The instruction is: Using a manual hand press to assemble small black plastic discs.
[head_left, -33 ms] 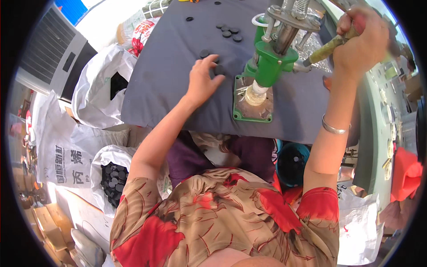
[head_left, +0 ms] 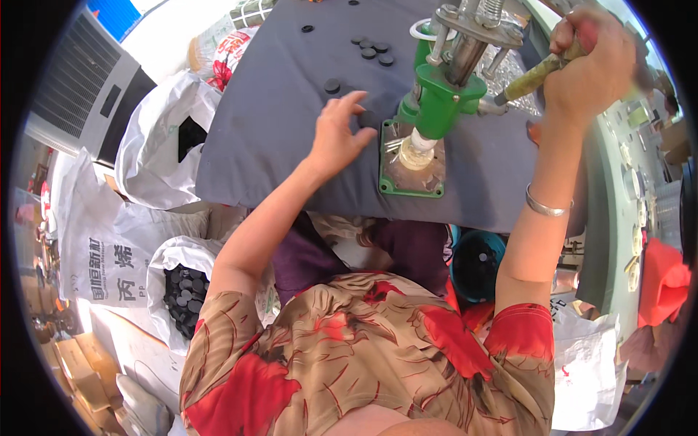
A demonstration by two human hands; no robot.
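A white woven sack (head_left: 182, 291) of black discs is seen well below the left hand (head_left: 336, 134), beside a printed white sack (head_left: 102, 247). The green hand press (head_left: 436, 102) stands between both hands. Its taped lever (head_left: 534, 76) is gripped in the fisted right hand (head_left: 592, 69). A black disc (head_left: 368, 118) is touched by the left fingertips, spread on grey cloth (head_left: 276, 109).

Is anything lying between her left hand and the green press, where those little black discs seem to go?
Nothing visible. The left hand rests on the grey cloth with fingertips at a black disc, right beside the green press; only bare cloth lies between.
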